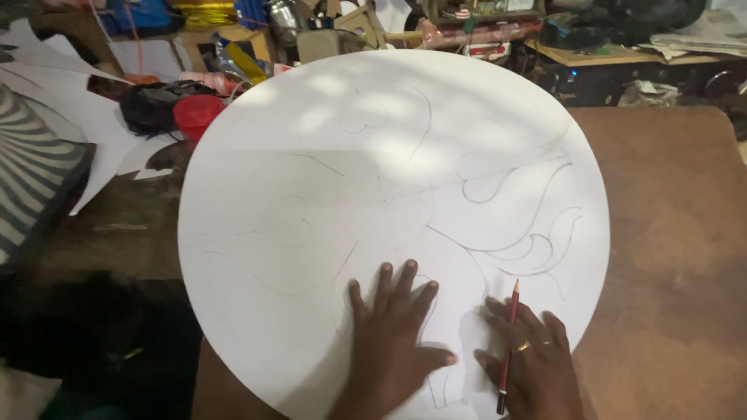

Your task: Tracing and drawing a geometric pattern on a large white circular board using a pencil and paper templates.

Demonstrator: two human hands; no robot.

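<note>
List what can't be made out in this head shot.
- Drawing under the left hand and right hand: covered by them.
- Pencil lower end and white round board bottom edge: cut off by the frame.
- Clutter beyond the board: blurred, dim.

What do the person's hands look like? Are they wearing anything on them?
Both hands are bare, with no gloves and no sleeves showing at the wrists. The left hand wears nothing. The right hand has two gold-coloured rings on neighbouring fingers. Nails are short and unpainted.
</note>
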